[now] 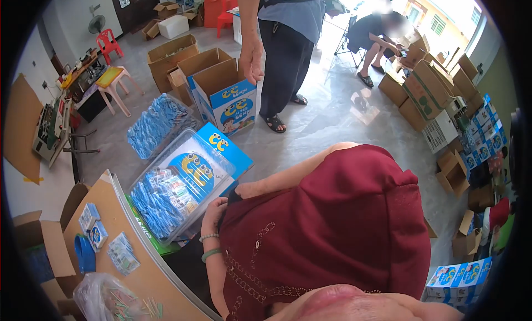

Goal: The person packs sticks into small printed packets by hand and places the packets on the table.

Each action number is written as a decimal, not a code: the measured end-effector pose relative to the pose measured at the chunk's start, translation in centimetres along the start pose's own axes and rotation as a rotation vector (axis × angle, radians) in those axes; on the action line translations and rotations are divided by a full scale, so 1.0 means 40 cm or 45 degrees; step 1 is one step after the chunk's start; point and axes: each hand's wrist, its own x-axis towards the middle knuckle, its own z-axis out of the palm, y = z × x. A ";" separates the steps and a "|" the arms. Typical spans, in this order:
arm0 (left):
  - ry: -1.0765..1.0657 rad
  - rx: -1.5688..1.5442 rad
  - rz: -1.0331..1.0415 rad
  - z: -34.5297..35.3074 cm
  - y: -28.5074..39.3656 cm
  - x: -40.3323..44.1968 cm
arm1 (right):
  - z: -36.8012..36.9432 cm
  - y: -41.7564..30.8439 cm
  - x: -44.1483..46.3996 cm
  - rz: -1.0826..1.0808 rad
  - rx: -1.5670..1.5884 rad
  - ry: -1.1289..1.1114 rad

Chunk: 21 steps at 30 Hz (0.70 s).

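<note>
My left hand (214, 211), with a beaded bracelet and a green bangle at the wrist, lies near my lap with its fingers curled. What they close on, if anything, is hidden. My right hand (244, 191) is right beside it, against dark cloth at the hem of my maroon top (332, 210), and its fingers are out of sight. Just past both hands stands a clear plastic bin (223, 183) holding many blue-and-white striped packets (160, 207). Behind the bin's wall shows a blue printed box (228, 149) with a cartoon face.
On the table (160, 288) lie small boxes (94, 227), a blue tape ring (85, 253), a packet (123, 253) and a plastic bag (105, 293) of coloured sticks. A second bin (158, 124), open cartons (172, 55) and a standing person (285, 44) are farther off. Another person (382, 36) sits by stacked boxes.
</note>
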 end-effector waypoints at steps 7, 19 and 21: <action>0.128 0.181 0.069 0.023 0.014 -0.016 | -0.010 0.008 0.030 -0.005 -0.128 0.092; 0.246 0.006 0.055 0.012 0.010 -0.036 | 0.056 -0.016 0.090 -0.001 -0.279 0.237; 0.271 0.039 0.063 0.021 0.029 -0.056 | 0.039 0.005 0.080 -0.009 -0.292 0.264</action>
